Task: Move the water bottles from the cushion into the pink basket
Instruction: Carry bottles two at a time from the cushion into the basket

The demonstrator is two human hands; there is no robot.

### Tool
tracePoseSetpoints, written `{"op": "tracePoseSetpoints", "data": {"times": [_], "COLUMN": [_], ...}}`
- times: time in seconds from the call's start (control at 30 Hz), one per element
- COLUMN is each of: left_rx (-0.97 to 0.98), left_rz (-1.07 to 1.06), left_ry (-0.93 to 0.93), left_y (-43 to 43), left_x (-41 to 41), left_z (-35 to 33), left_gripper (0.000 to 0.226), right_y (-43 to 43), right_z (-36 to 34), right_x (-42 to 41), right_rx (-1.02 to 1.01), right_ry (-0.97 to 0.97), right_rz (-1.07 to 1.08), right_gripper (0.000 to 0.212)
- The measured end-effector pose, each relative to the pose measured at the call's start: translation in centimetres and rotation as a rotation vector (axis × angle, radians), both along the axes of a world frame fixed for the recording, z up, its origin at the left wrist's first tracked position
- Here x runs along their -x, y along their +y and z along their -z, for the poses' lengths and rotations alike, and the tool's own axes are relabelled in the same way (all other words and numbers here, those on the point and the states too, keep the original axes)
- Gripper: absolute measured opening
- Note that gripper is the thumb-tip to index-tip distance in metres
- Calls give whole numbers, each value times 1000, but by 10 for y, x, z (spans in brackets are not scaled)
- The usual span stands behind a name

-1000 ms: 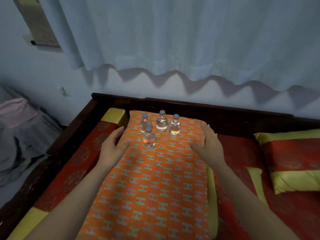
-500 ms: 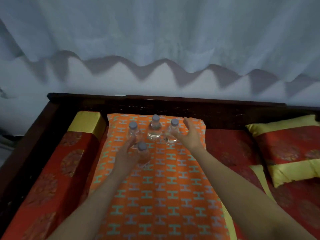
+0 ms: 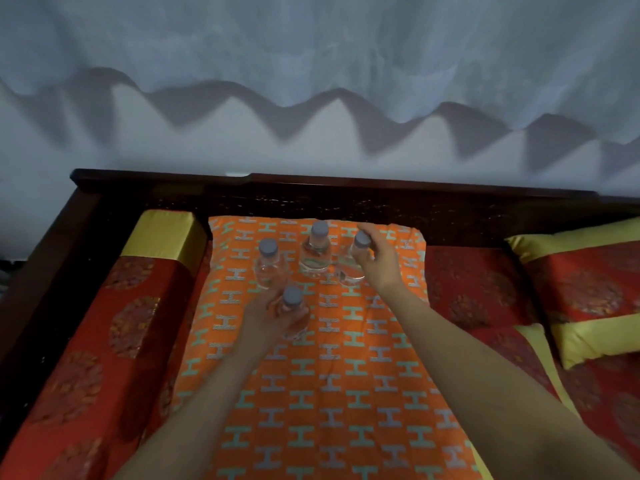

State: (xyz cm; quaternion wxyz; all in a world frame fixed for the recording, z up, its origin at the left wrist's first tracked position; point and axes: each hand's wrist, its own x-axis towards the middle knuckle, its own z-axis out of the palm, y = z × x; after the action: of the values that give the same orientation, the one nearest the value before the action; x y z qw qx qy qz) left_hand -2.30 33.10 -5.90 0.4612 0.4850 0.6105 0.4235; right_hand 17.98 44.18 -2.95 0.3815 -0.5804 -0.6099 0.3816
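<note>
1. The left hand [image 3: 266, 315] wraps around the nearest water bottle [image 3: 292, 311], fingers curled on its clear body below the grey cap.
2. The right hand [image 3: 375, 259] grasps the far-right bottle [image 3: 355, 261] near its neck, fingers closed beside the cap.
3. 2 more bottles stand upright and untouched: the far-left bottle [image 3: 269, 263] and the middle bottle [image 3: 316, 252].
4. All 4 bottles sit close together at the far end of the orange cushion [image 3: 329, 393], patterned with teal and grey H shapes.
5. The cushion lies on a dark wooden bench [image 3: 311, 199] with red and gold pillows [image 3: 585, 289] on either side.
6. A pale curtain [image 3: 311, 57] hangs behind.
</note>
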Motion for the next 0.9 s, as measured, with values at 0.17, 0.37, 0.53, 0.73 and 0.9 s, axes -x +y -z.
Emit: {"op": "tracePoseSetpoints", "data": {"times": [0.17,0.37,0.53,0.73,0.9], "left_rx": [19,30,50,25,-30], "left_rz": [-50,-67,-77,-67,-15], "left_ry": [-81,-68,-10,54,47], "left_y": [-2,-2,-2,-3,-8], "left_x": [-7,-8,0,5,-6], "left_z": [4,5,-3,-21,-40], "left_gripper": [36,38,38,35,35], "right_y": [1,6,-5,-40,-67], "right_z": [5,9,2,-12,-37], "right_x": [-3,-3,-13,-38,-52], "right_rx": [-54,-47,-38,-107,-132], "right_ry": [-51,-131,-59,90,126], "right_rz": [-17,1,30,90,40], "right_gripper": [37,36,35,36,37]}}
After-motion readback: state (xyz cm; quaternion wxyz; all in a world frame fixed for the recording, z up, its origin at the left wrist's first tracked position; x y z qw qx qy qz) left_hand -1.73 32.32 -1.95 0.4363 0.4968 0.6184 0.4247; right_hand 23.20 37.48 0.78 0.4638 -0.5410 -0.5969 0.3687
